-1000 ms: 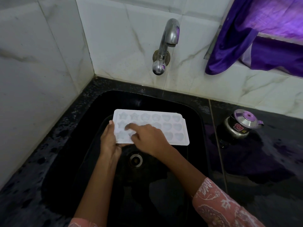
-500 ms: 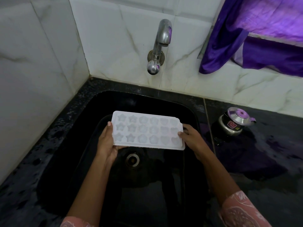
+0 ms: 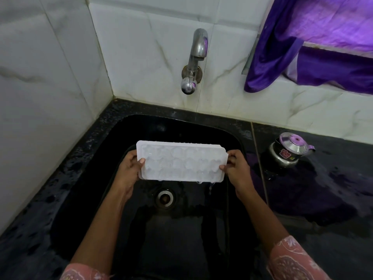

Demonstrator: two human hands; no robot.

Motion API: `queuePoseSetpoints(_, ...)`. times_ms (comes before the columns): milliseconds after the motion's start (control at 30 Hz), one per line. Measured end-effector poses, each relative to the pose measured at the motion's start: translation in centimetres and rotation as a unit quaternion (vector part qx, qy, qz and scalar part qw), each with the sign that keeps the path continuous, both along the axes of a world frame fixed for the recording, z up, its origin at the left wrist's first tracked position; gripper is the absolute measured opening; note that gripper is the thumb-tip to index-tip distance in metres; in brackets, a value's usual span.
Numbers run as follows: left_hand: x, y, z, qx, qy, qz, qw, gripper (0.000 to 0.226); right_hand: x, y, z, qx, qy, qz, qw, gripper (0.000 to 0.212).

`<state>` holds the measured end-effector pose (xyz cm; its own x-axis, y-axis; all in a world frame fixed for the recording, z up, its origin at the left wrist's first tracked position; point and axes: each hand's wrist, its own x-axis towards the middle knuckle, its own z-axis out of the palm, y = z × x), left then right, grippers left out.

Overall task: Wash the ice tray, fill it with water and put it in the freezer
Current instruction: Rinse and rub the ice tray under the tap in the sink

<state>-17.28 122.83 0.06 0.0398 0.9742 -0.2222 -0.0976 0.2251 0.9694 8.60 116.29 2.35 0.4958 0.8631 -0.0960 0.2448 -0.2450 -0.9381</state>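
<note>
A white ice tray (image 3: pixel 181 161) with star- and heart-shaped moulds hangs over the black sink (image 3: pixel 141 128), tipped with its near edge low. Water drips off that near edge. My left hand (image 3: pixel 129 168) grips the tray's left end, thumb on top. At the right end, my right hand (image 3: pixel 235 166) pinches the tray. The steel tap (image 3: pixel 194 61) on the wall behind shows no running water.
The sink drain (image 3: pixel 165 198) lies below the tray. A small steel pot with a purple-knobbed lid (image 3: pixel 289 151) stands on the wet black counter (image 3: pixel 323 199) at the right. A purple cloth (image 3: pixel 312 47) hangs at the upper right. White tiled walls close the left and back.
My right hand left the tray's moulds and took hold of its right end. The tray then tilted toward me, and water now drips from its near edge.
</note>
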Motion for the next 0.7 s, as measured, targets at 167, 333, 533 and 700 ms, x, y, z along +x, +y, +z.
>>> queuePoseSetpoints(167,0.5,0.0,0.3,0.021,-0.004,0.011,1.0,0.022,0.2,-0.2,-0.6,0.019,-0.025,-0.016,0.999,0.036)
queuePoseSetpoints(333,1.1,-0.2,0.4,0.028,-0.034,0.027,0.999,0.028,0.4,-0.4,-0.9,0.032,-0.062,-0.019,0.997,0.036)
queuePoseSetpoints(533,1.1,-0.1,1.0,0.05,-0.055,0.012,0.997,0.033,1.1,-0.7,-0.5,0.059,-0.106,-0.006,0.993,0.026)
queuePoseSetpoints(700,1.0,0.0,1.5,0.098,-0.026,0.017,0.995,0.034,2.1,-0.8,-0.3,0.114,-0.143,0.0,0.983,0.038)
